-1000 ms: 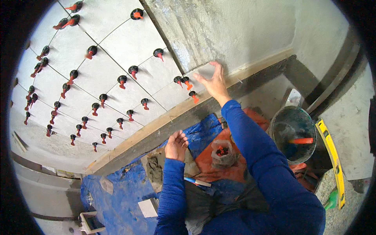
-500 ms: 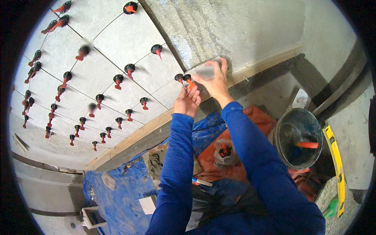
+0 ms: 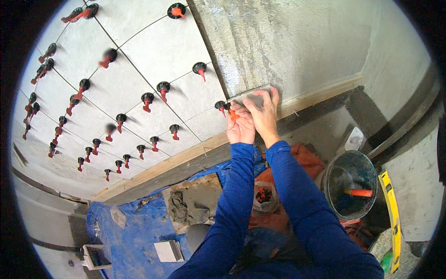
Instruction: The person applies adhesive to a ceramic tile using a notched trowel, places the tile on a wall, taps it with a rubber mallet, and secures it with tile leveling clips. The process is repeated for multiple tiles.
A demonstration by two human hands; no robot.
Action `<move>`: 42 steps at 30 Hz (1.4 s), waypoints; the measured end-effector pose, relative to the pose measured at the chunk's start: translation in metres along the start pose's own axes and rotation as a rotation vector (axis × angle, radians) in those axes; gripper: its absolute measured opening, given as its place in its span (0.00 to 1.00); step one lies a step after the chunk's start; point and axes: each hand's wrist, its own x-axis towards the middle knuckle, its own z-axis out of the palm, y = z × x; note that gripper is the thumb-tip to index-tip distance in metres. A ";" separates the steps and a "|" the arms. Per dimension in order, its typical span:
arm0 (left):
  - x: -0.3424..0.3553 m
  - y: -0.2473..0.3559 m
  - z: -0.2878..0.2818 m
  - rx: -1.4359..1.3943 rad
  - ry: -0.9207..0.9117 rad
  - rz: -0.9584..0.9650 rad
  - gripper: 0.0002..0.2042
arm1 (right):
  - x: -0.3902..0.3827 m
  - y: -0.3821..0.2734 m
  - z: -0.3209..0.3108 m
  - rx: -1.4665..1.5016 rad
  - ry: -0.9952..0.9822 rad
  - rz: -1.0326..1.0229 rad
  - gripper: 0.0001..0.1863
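My right hand [image 3: 265,120] grips a narrow grey tile piece [image 3: 247,96] against the bare wall, just above the wooden batten and beside the tiled area. Thumb and fingers spread across its face and far edge. Palm up, my left hand [image 3: 242,130] has its fingers curled around a black tile leveler with an orange handle [image 3: 233,115] at the piece's left end. A second leveler with a red handle [image 3: 220,106] sits right beside it on the neighbouring tile. The left fingertips are partly hidden behind the leveler and the right hand.
Pale wall tiles [image 3: 153,51] carry several levelers. Along their lower edge runs the wooden batten [image 3: 162,157]. Below are a blue tarp [image 3: 134,242], a mortar-smeared board [image 3: 209,188], stacked tile pieces [image 3: 168,251], a bag of levelers [image 3: 265,195], a dark bucket [image 3: 344,204] and a yellow spirit level [image 3: 392,218].
My left hand has moved right, closer under the tile piece and the right hand. The right hand stays on the piece, and the view has shifted somewhat.
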 end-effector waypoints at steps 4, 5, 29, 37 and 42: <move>0.004 0.001 -0.009 -0.088 -0.064 0.008 0.17 | -0.003 -0.004 0.001 0.006 -0.027 0.025 0.32; 0.004 0.001 -0.010 -0.085 -0.079 0.006 0.17 | -0.003 -0.005 0.001 0.014 -0.040 0.042 0.35; 0.007 -0.029 0.054 1.519 0.945 0.427 0.15 | -0.011 0.005 -0.007 0.275 -0.064 0.123 0.34; 0.006 -0.017 0.051 1.557 0.952 0.409 0.13 | -0.011 0.007 -0.003 0.102 -0.016 0.019 0.38; 0.008 -0.014 0.054 1.533 0.955 0.346 0.14 | -0.009 0.010 -0.015 0.196 -0.053 0.011 0.34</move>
